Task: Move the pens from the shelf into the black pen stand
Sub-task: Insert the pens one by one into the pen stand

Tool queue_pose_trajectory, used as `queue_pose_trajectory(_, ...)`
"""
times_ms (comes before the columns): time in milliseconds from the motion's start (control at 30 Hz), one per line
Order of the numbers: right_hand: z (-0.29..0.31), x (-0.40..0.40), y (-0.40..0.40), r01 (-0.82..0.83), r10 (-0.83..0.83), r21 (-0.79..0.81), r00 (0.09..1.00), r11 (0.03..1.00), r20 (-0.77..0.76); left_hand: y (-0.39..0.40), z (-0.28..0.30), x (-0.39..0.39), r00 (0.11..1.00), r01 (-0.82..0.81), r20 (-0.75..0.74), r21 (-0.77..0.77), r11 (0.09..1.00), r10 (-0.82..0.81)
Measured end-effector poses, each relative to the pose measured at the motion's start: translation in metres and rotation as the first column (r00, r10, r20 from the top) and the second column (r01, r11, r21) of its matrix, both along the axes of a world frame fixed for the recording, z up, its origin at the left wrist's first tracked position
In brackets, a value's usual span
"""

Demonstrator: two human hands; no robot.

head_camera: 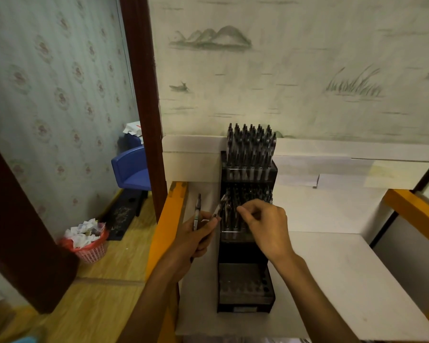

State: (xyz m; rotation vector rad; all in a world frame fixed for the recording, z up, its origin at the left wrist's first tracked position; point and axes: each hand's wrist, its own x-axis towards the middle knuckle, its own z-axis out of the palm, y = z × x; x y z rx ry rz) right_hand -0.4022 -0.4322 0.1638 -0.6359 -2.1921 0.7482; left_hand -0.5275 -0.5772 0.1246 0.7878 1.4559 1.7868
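Observation:
A tiered black pen stand (245,253) sits on the white shelf (332,268). Its top tier holds several upright pens (250,144), its middle tier holds several more, and its lowest tier (245,288) shows bare holes. My left hand (196,238) holds pens (197,211) to the left of the stand, one upright and another angled toward the middle tier. Over the middle tier, my right hand (263,224) has its fingertips pinched together at the pens; what it pinches is hidden.
An orange shelf frame (166,229) borders the shelf at left, and another orange rail (411,209) runs at right. Beyond a dark door frame (144,95) stand a blue chair (131,169) and a pink waste basket (89,246) full of paper.

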Motion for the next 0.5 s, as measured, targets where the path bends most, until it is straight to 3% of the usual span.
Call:
queue_pose_trajectory(167,0.010,0.001,-0.013,-0.173,0.147,-0.208,0.980,0.963,-0.132,0.001,0.000,0.000,1.000,0.014,-0.025,-0.023,1.000,-0.015)
queue_pose_trajectory(333,0.011,0.000,-0.020,-0.320,0.276,-0.364,0.946,0.875,-0.168,0.001,0.001,0.001,1.000,0.008,-0.023,-0.060,0.998,-0.009)
queue_pose_trajectory(500,0.010,-0.003,-0.021,-0.365,0.263,-0.497,0.928,0.787,-0.266,0.001,0.004,0.004,0.999,0.012,-0.039,-0.076,0.997,-0.015)
